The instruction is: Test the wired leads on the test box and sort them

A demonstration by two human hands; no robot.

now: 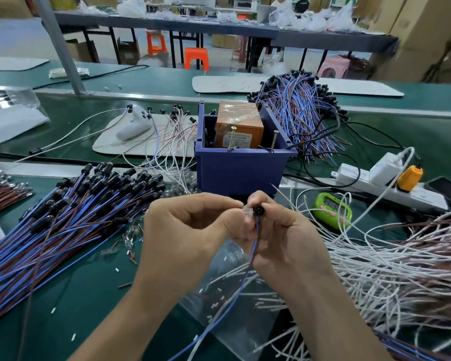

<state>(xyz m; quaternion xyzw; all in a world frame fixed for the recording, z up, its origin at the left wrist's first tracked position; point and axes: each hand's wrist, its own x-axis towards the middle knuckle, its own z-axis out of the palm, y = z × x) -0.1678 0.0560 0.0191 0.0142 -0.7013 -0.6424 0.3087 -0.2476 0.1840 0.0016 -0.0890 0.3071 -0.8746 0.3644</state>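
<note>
Left hand [193,230] pinching clear bulb [246,211], right hand [287,230] gripping black socket [258,210]; test box [240,168] at 12 o'clock. Skewed push likely bending pins.

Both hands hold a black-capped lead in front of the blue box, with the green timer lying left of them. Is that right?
No: the head view shows the green timer right of the right hand holding the lead, not left. Rest stands.

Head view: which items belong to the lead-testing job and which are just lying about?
Job:
left hand and right hand pinching the held lead; orange test box in blue bin; blue-brown lead pile; white-wire heap.

Lying about:
green timer; white controller; orange stools.
</note>
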